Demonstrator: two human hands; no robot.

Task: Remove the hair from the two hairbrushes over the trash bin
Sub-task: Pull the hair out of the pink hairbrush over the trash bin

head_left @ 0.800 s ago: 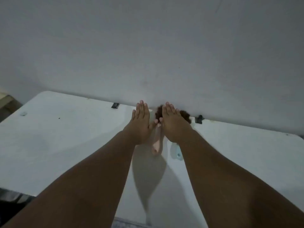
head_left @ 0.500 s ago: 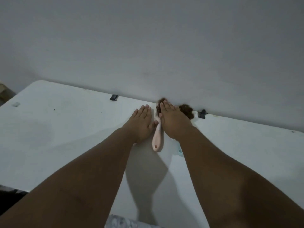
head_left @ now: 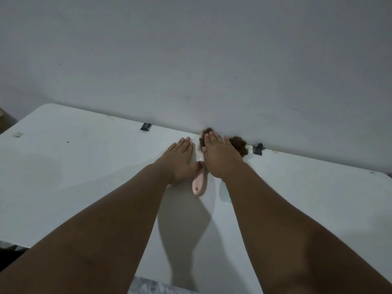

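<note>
Left hand [head_left: 180, 160]: flat, fingers straight, holding nothing, just left of the pink brush [head_left: 199, 183]; your nudge could skid it.
Right hand [head_left: 220, 158]: fingers straight over the brush heads, far by the wall [head_left: 212, 60]; hair [head_left: 240, 146] may shed onto the table [head_left: 74, 155].
Bin: out of view; pull hair only over it.

So the pink hairbrush [head_left: 199, 181] is lying flat on the white table [head_left: 84, 166], handle end with a little hole pointing back toward the person. Its head is up by the wall [head_left: 191, 60], with a wad of brown hair [head_left: 206, 132] stuck in the pale bristles. The second brush [head_left: 223, 193] sits just right of it, only a sliver of pale blue handle showing, plus its own brown hair clump [head_left: 239, 145]. The right hand [head_left: 220, 158] hides most of both heads.
</note>
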